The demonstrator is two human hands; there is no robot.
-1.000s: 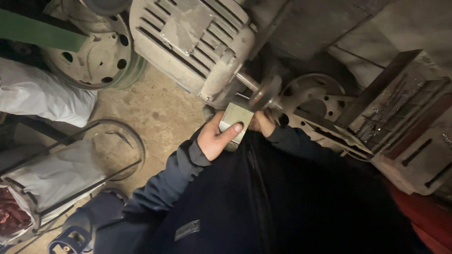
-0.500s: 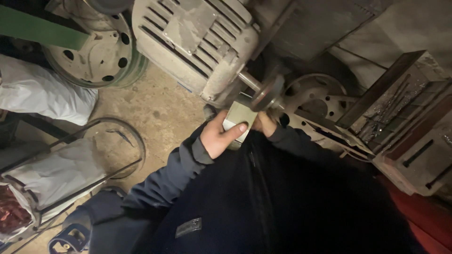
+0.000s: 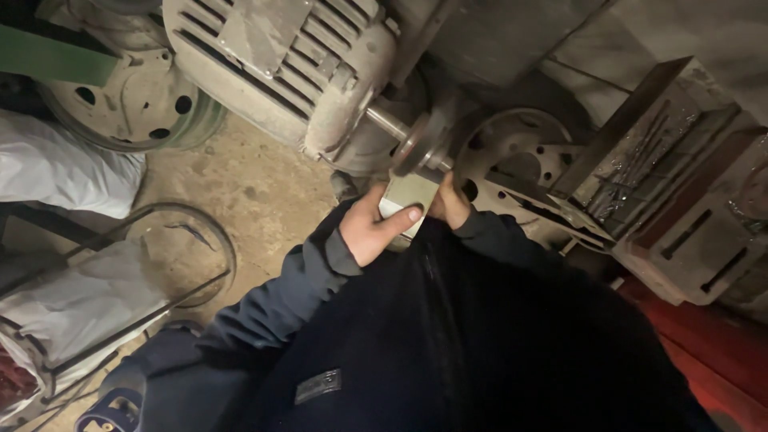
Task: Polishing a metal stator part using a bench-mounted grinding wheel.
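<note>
Nearest the camera, one dark blue jacket (image 3: 448, 344) fills the lower middle, its two sleeves running up to the hands. At the sleeve ends, the left hand (image 3: 370, 232) and the right hand (image 3: 448, 204) close on one small pale rectangular piece (image 3: 410, 196) held between them: the left thumb lies across its lower face with the fingers wrapped behind, and the right hand grips its right edge, thumb pointing up. Both hands are curled on it, not spread. Just above the piece, touching or nearly touching its top edge, one grey disc (image 3: 422, 142) sits on a short shaft; it looks blurred. Up and left of the hands, that shaft comes out of one large ribbed grey motor (image 3: 280, 72). Right of the hands lies one rusty round flange (image 3: 512, 148) with holes, and beyond it one angled metal box (image 3: 640, 152) holding thin rods, too many and too dim to count. Left of the hands, past bare dirt floor (image 3: 232, 176), are two white sacks (image 3: 56, 172), one wire ring (image 3: 184, 248), and farther up one pale holed wheel (image 3: 136, 108).
</note>
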